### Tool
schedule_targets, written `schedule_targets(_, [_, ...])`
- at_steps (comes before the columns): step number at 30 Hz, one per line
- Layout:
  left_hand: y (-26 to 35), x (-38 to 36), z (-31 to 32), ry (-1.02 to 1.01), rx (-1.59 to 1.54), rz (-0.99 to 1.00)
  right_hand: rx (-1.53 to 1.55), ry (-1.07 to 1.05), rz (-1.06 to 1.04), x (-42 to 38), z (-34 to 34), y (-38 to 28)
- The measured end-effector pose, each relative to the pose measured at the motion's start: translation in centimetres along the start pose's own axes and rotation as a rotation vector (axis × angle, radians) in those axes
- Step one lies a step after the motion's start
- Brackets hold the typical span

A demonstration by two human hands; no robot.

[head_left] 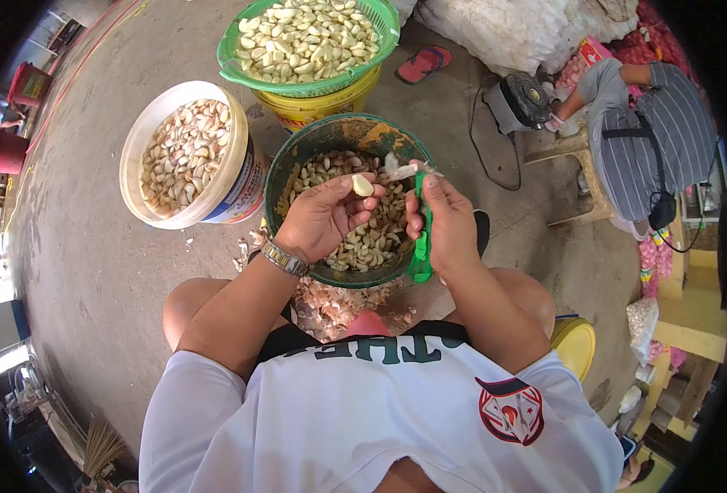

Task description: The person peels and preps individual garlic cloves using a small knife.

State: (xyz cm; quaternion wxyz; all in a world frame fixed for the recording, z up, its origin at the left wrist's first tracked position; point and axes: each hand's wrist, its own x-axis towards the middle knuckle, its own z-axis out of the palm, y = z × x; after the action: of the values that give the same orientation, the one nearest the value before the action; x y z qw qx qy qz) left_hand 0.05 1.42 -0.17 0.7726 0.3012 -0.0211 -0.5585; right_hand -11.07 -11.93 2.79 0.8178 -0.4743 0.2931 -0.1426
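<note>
Between the thumb and fingers of my left hand [326, 215] is a pale peeled garlic clove [362, 186]. My right hand [447, 220] is closed around a green-handled cutter [422, 246], with a piece of papery skin [404, 168] at its upper end. Both hands are over a dark green tub [285, 177], which holds many unpeeled cloves [363, 249]. A white bucket [133, 164] of cloves stands to the left. Behind the tub, a green basket [228, 51] full of peeled cloves rests on a yellow bucket [330, 108].
Garlic skins [334, 306] lie on the floor below the tub. A red slipper [423, 65] is beyond it. At the right, a person in a striped shirt [667, 135] is beside a stool [573, 156] and a dark appliance [521, 100]. A yellow lid [574, 349] lies near my right knee.
</note>
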Motion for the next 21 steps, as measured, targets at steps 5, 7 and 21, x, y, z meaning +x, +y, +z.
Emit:
schedule_targets(5, [0.2,0.0,0.2,0.041,-0.022,0.013,-0.089,-0.26,0.1,-0.1,-0.7,-1.3])
schedule_targets(7, [0.2,0.2,-0.5,0.075,0.051,0.07,-0.241,-0.496,0.273,-0.5,-1.0,-1.6])
schedule_targets(21, [10.3,9.3,2.5,0.653,2.179,1.164,-1.563,-1.161,0.177,-4.0,-1.1,6.7])
